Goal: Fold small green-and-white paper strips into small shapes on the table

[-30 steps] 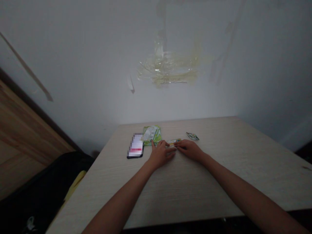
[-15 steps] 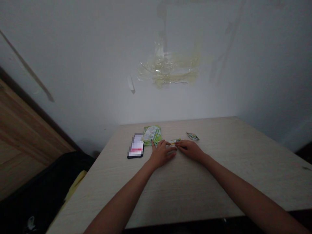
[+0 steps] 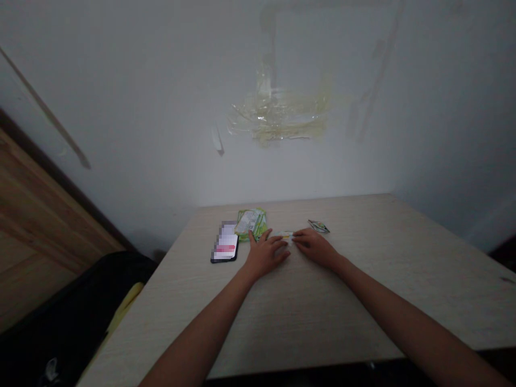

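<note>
Two hands counted, both at the centre of the frame, on one pale table (image 3: 322,301). Left hand (image 3: 265,255): palm down, fingers spread, its outermost finger at the lower edge of the green pile (image 3: 252,221), others over the near side of a thin strip (image 3: 285,235). Right hand (image 3: 315,246): fingers drawn together at the strip's right end; from my feed I could not tell whether they pinched it.

One strip, lying just below the frame's middle, between the hands: flat, narrow, whitish, with a yellow mark, partly hidden by fingers. The pile, left of it, held several overlapping flat pieces, green with a whitish printed one on top; I could not count them. One phone (image 3: 226,243), screen lit, sat left of the pile; one small diamond-shaped piece (image 3: 319,226) lay right of centre.
</note>
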Demonstrator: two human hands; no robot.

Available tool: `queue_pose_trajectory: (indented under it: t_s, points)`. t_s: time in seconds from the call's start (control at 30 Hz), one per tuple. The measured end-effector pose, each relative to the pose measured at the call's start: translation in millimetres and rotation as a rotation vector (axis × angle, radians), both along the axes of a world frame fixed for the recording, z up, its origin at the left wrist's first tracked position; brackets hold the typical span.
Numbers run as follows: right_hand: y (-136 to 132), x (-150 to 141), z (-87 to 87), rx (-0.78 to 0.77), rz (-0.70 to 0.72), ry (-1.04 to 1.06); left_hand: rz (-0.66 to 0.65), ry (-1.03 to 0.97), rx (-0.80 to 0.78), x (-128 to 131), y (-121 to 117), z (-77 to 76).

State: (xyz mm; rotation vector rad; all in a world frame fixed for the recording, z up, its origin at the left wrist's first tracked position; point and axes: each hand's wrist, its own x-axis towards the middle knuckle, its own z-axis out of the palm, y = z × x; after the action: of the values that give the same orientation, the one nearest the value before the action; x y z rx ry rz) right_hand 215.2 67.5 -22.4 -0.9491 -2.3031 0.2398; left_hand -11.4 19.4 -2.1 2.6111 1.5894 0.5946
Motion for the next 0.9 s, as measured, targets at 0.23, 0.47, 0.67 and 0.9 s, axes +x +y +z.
queue_pose_trajectory:
  t_s: [0.23,0.47,0.67,0.9]
  points:
    - [-3.5,-0.4,4.7,0.024,0.041,-0.005,0.034,-0.027,0.023,1.0,1.5,-3.7]
    - [-4.5,0.1,7.3,-0.016,0.075,0.017,0.025,-0.033,0.055,0.9,2.2,-6.8]
    - [-7.2,-1.3,10.6,-0.056,0.12,0.051,0.039,0.007,0.04,2.3,1.4,-6.5]
    - [-10.5,-1.5,15.1,-0.12,0.17,0.103,0.048,0.021,-0.004,1.1,1.6,-4.4]
